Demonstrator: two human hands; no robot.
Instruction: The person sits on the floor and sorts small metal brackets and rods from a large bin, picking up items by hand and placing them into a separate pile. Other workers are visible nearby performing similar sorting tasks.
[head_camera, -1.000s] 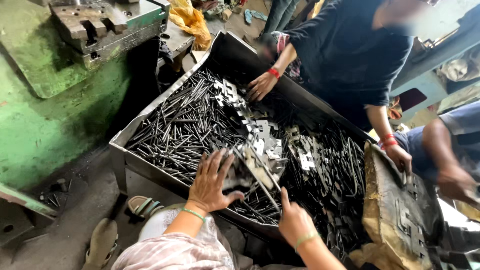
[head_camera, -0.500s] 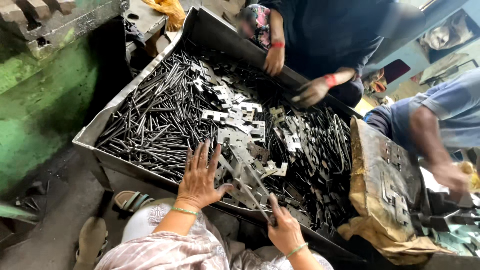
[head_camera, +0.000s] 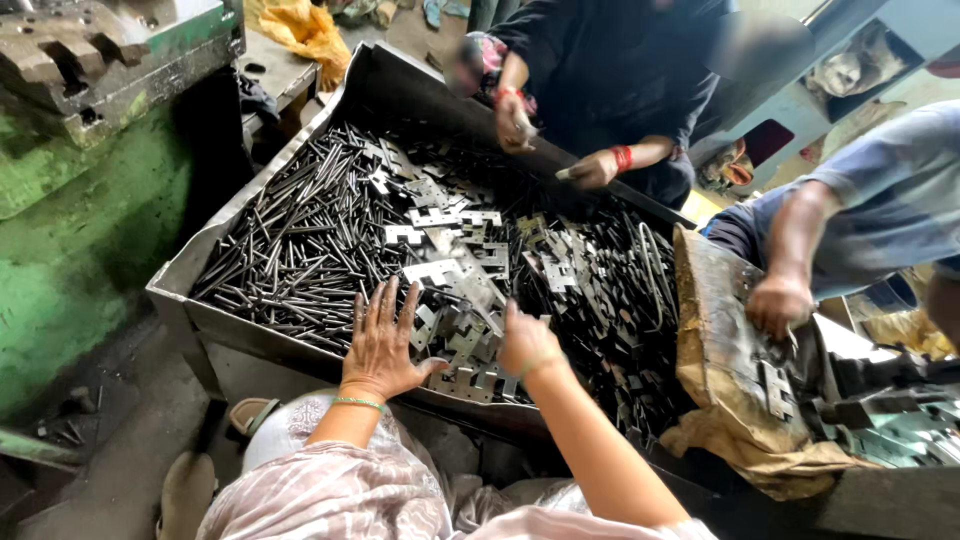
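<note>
Flat stamped metal brackets (head_camera: 455, 285), pale grey and notched, lay heaped at the centre of the frame, in the near middle of a large sheet-metal tray (head_camera: 185, 290). My left hand (head_camera: 383, 345) rested palm down on the tray's near edge, fingers spread wide and gripping nothing, fingertips touching the brackets. My right hand (head_camera: 527, 340), just right of it, was curled into the same heap; I could not tell whether it had closed on a piece, since its back hid the fingers. Dark steel rods (head_camera: 290, 245) filled the tray's left half, and darker bent strips (head_camera: 610, 300) its right half. At the upper centre a co-worker in dark clothing held both hands (head_camera: 515, 118) above the far rim, fingers pinched on small pieces. At the right edge another person's hand (head_camera: 778, 303) pressed on a stained brown sack (head_camera: 720, 370) draped beside the tray. A green machine body (head_camera: 70, 210) occupied the upper left.
</note>
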